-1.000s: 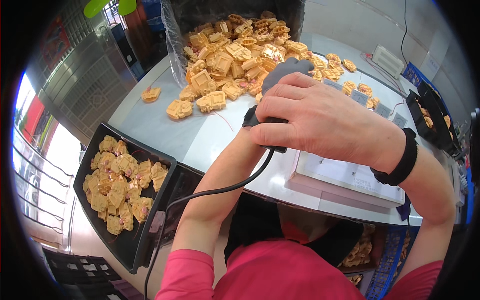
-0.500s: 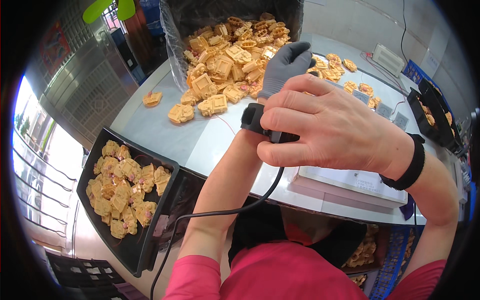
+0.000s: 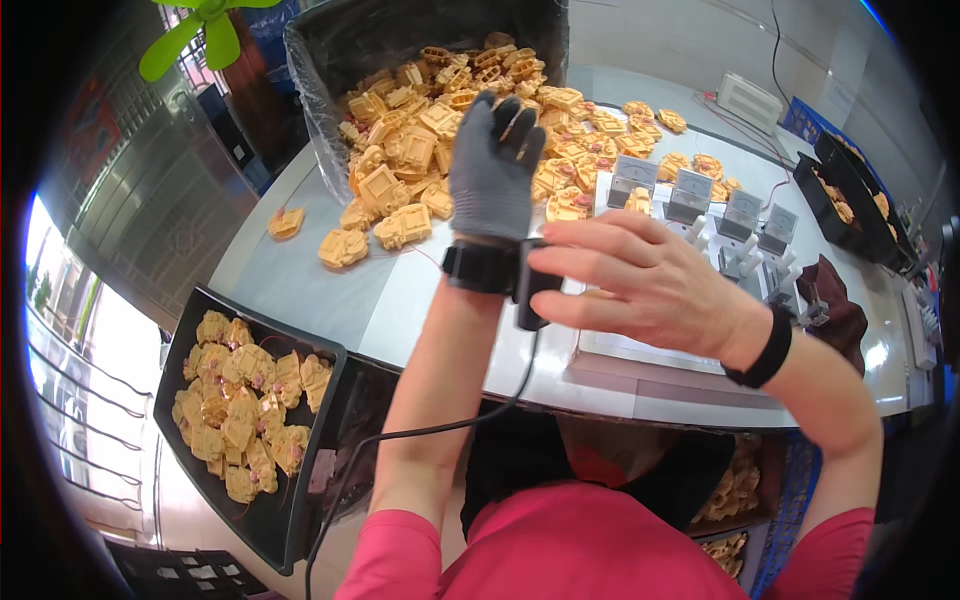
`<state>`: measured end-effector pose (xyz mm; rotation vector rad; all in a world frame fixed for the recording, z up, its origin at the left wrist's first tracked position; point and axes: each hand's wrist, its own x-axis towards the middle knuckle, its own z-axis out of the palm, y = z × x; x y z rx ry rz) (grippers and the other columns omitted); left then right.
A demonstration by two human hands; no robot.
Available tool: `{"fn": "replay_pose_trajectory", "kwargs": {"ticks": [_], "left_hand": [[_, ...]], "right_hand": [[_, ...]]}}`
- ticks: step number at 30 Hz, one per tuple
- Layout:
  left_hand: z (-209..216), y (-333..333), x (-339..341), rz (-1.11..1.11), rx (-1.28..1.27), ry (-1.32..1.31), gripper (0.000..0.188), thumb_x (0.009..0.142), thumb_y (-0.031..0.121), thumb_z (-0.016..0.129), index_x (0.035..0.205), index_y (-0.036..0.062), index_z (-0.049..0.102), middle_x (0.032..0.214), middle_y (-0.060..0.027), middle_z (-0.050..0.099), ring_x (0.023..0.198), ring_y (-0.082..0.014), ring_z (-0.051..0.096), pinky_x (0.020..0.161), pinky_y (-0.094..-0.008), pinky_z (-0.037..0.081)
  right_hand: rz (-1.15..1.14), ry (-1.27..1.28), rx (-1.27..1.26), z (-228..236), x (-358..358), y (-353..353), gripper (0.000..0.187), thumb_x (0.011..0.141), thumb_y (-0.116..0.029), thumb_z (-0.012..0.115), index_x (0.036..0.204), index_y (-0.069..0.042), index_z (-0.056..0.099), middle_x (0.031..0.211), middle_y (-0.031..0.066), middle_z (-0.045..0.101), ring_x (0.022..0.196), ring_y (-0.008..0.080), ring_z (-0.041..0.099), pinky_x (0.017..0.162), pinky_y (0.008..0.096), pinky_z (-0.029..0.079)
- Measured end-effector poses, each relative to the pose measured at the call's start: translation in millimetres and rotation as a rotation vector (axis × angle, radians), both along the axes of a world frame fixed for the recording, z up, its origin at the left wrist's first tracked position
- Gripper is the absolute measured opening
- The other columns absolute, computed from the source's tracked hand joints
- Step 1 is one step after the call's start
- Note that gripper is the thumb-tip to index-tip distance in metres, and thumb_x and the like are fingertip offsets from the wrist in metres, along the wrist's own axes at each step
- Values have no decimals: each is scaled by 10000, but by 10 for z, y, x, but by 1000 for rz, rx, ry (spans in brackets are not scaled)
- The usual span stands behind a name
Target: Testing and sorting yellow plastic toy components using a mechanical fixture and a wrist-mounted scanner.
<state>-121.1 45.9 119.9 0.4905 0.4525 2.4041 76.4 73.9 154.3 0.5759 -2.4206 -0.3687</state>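
Observation:
My left hand (image 3: 490, 170), in a grey glove, is raised over a pile of orange-yellow plastic parts (image 3: 410, 150), fingers stretched out and holding nothing. A black strap (image 3: 480, 268) wraps its wrist, and a black block (image 3: 527, 310) on it trails a black cable (image 3: 420, 432) down toward my body. My bare right hand (image 3: 640, 285), with a black band on its wrist, reaches across from the right and its fingers close on that black block.
The parts spill from a plastic-lined black bin (image 3: 340, 50) onto the grey table (image 3: 300, 290). A black tray (image 3: 320, 440) of the same parts sits low at left. A white fixture with small grey meters (image 3: 690, 190) stands right of my hands. Another black tray (image 3: 850, 200) is at far right.
My left hand has stretched up and forward over the pile, fingers opening. My right hand has slid off the glove back to the wrist block.

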Motion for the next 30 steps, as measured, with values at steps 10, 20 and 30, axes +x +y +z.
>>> {"fn": "replay_pose_trajectory", "kwargs": {"ticks": [10,20,30], "left_hand": [[-223,-130,253,-69,-202,280,328,993,181,535,1298,61,533,1128,-111,630,1004,-223,647,857,-354,556],[-175,-135,378,488,-158,558,284,986,112,560,1262,45,549,1125,-89,644,1008,-186,647,908,-329,547],[-401,-253,385,-254,-95,186,345,968,91,574,1303,87,495,1127,-94,637,1038,-215,631,921,-381,532]], "right_hand": [[32,-153,-2014,-899,5,-635,527,950,-215,658,1317,14,358,1074,115,592,891,128,600,744,272,481],[16,-408,-2114,-1046,37,-626,396,1041,-251,489,1314,13,377,1052,76,599,915,110,592,817,278,493],[54,-435,-2075,-1065,184,-739,596,981,-238,608,1411,4,275,1207,172,578,1039,157,585,852,282,483]]}}
